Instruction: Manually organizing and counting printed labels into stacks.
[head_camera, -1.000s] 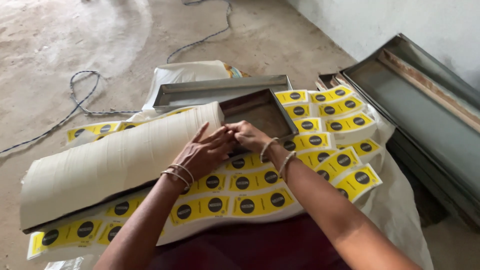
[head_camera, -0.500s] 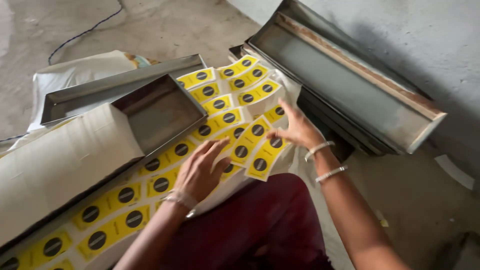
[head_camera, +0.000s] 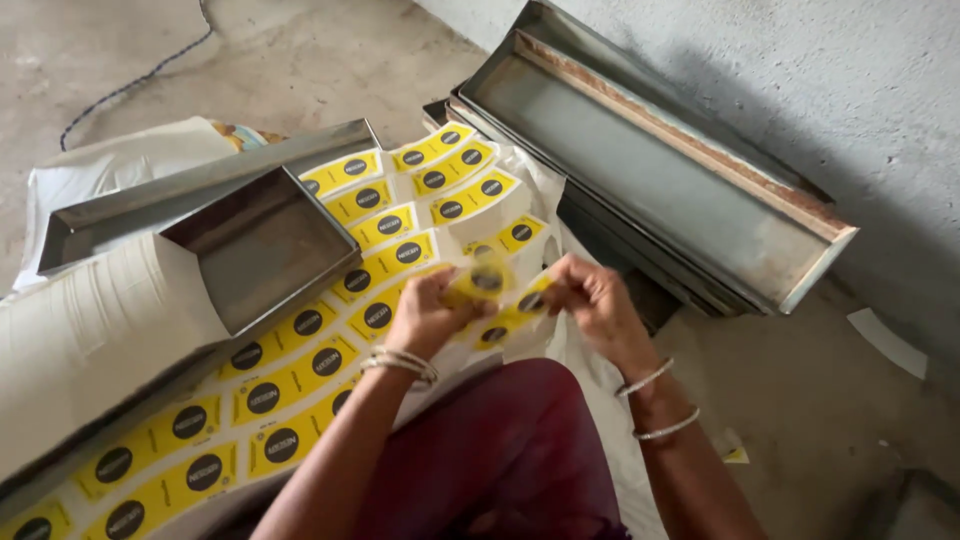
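Labels, yellow with dark round marks, are now off the spread and up between your hands: half a second ago your palms lay flat on the rows, and now your left hand (head_camera: 425, 318) and right hand (head_camera: 592, 300) both pinch a small strip of yellow labels (head_camera: 497, 296), lifted just above the sheet and blurred with motion. Each grip is closed narrow on an end of that strip, fingers curled over it. That suggests you have picked a piece free from the rest and are working it in the air, not pressing or smoothing any more.

Left of your left grip lie the remaining rows of yellow labels (head_camera: 300, 375) on white sacking (head_camera: 560, 200), and beyond them the small metal tray (head_camera: 262, 245) leaning on a stack of pale sheets (head_camera: 95, 325). Beyond your right grip, well apart, the long metal troughs (head_camera: 650, 180) rest against the wall on the concrete floor (head_camera: 800, 400).
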